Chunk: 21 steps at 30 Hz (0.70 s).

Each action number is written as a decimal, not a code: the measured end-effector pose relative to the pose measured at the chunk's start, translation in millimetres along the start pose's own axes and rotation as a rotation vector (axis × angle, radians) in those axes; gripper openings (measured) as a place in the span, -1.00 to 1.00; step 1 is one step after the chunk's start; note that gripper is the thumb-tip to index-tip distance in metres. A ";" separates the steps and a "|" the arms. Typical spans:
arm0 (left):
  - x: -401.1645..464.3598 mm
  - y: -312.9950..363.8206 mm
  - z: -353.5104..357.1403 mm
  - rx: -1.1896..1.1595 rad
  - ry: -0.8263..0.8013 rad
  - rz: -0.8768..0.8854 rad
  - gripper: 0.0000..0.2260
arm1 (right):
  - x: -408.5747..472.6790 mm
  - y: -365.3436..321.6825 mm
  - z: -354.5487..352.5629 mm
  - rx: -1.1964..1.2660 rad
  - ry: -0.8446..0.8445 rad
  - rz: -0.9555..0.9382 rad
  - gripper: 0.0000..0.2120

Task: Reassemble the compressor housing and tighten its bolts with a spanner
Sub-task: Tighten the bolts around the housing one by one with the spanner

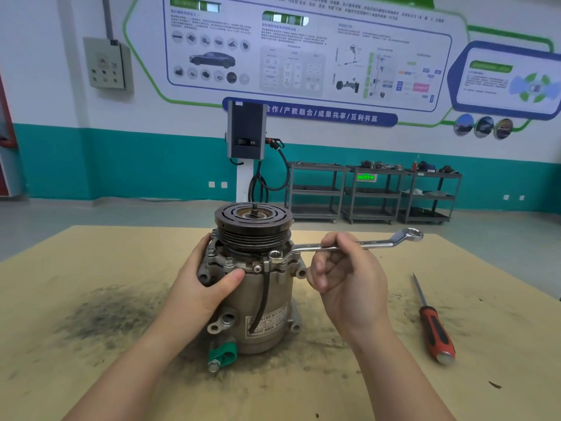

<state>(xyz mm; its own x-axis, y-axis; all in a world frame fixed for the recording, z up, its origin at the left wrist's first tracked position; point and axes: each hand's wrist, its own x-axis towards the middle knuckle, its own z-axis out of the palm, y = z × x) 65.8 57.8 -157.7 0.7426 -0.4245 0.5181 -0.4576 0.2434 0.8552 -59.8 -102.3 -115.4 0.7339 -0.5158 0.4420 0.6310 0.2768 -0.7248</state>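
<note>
— What do your hands have?

— My right hand point(346, 278) curls round the shank of the spanner point(346, 246); its near ring sits on a bolt point(274, 255) at the upper flange of the compressor point(258, 287), the far ring sticking out to the compressor's right. My left hand point(206, 284) grips the compressor's left flank, thumb across the front.

— And the compressor?

— It stands upright mid-worktop point(91, 375), pulley point(253, 224) on top, a black cable point(262, 299) running down its front and a green clip point(223, 355) at its base. A red-handled screwdriver point(432, 323) lies on the worktop well to its right. Dark grime point(112, 311) smudges the worktop to its left.
</note>
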 end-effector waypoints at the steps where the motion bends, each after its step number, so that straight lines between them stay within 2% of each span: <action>1: 0.0 0.1 -0.2 0.003 -0.002 0.001 -0.49 | 0.2 -0.3 -0.7 -0.011 0.002 -0.011 -0.61; 4: -0.7 0.1 0.0 0.007 -0.008 0.009 -0.52 | 1.7 -1.1 -3.1 -0.030 0.037 -0.038 -0.55; 11: -0.6 0.3 0.4 0.013 0.006 0.019 -0.52 | 6.6 -1.1 -6.5 -0.064 0.088 -0.004 -0.58; 17: -2.3 3.6 0.4 0.020 -0.002 0.029 -0.55 | 6.6 9.4 -6.6 0.087 0.211 0.085 -0.58; 21: -2.0 5.8 1.1 0.028 -0.016 0.034 -0.53 | 3.4 9.0 -5.3 -0.083 0.181 -0.073 -0.62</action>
<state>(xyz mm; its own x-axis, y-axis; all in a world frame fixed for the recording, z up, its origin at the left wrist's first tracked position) 61.1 59.1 -153.8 0.7187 -0.4301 0.5464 -0.4960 0.2336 0.8363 -53.0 -105.9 -123.3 0.6253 -0.6714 0.3977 0.6523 0.1700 -0.7386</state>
